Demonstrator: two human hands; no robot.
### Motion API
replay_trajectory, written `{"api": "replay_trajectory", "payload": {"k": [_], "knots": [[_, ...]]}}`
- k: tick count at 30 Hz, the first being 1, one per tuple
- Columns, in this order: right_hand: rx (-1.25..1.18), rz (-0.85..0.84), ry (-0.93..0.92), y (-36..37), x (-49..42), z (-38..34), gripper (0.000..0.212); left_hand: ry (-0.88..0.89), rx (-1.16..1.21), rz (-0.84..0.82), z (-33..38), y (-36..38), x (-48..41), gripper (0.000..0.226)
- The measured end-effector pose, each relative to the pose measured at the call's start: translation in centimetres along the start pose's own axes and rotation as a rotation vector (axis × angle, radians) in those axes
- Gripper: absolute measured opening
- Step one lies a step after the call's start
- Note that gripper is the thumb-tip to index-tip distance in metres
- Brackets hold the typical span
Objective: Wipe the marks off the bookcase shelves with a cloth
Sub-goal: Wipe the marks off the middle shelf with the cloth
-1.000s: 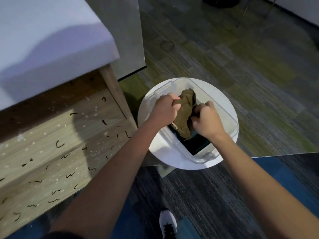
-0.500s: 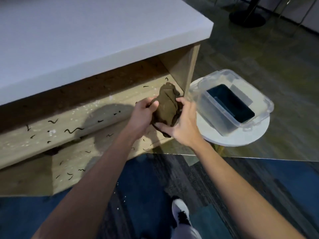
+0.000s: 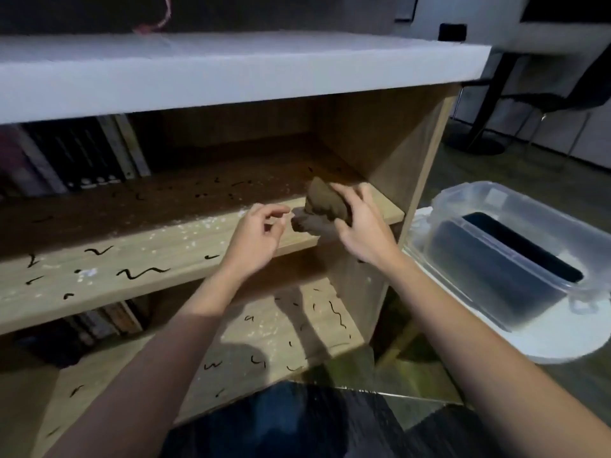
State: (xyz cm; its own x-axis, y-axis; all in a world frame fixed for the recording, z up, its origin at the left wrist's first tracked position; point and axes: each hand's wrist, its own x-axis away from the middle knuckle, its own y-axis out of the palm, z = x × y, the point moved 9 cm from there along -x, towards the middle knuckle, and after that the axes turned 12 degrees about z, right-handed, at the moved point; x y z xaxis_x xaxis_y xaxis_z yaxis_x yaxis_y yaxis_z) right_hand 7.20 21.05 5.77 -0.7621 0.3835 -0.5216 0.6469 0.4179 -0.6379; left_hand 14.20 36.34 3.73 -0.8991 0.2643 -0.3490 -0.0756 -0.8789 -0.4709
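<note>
Brown cloth [image 3: 325, 203]: bunched, at right end of upper shelf [image 3: 165, 256], gripped by right hand [image 3: 360, 223]. Empty left hand [image 3: 258, 234]: fingers loosely curled, just beside cloth's trailing end. Likely soft, light, limp; judged best held as wad under palm. Black marks [image 3: 142, 272] untouched.

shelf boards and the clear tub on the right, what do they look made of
The shelf boards: probably wood-grain laminate or wood, matte, with pale streaky grain. The tub: clear plastic, slightly glossy; the dark inside shows through its walls.
</note>
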Motion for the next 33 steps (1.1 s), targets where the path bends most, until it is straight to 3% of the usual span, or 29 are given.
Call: {"api": "replay_trajectory", "payload": {"k": [3, 6, 10, 15, 19, 23, 26, 30, 33], "knots": [[0.082, 0.094, -0.082, -0.3, -2.6, 0.1, 0.047, 0.294, -0.402, 0.084, -1.5, 0.3, -0.9, 0.027], [0.156, 0.156, -0.08, 0.5, -4.8, 1.4, 0.036, 0.444, -0.522, 0.176, -2.0, 0.2, -1.0, 0.032], [0.2, 0.219, -0.031, 2.5, -7.0, 3.6, 0.032, 0.384, -0.535, 0.245, -2.3, 0.4, -1.7, 0.043], [0.338, 0.092, -0.056, 5.8, -6.9, 2.9, 0.033, 0.331, -0.578, 0.241, -2.8, 0.7, -2.1, 0.049], [0.091, -0.072, -0.089, 5.8, -5.5, 0.4, 0.034, 0.331, -0.558, 0.258, -2.6, 0.5, -2.0, 0.05], [0.113, 0.122, -0.081, 2.7, -8.6, 0.3, 0.038, 0.357, -0.499, 0.308, -2.3, 0.0, -1.9, 0.046], [0.192, 0.028, 0.023, 4.6, -8.8, 1.7, 0.031, 0.343, -0.471, 0.31, -2.4, 0.0, -1.9, 0.044], [0.267, -0.039, -0.114, 7.5, -4.8, 0.2, 0.029, 0.341, -0.417, 0.335, -2.1, -0.4, -1.8, 0.04], [0.049, -0.005, -0.208, 7.0, -1.6, -2.0, 0.027, 0.373, -0.275, 0.327, -1.4, -0.9, -1.2, 0.033]]}}
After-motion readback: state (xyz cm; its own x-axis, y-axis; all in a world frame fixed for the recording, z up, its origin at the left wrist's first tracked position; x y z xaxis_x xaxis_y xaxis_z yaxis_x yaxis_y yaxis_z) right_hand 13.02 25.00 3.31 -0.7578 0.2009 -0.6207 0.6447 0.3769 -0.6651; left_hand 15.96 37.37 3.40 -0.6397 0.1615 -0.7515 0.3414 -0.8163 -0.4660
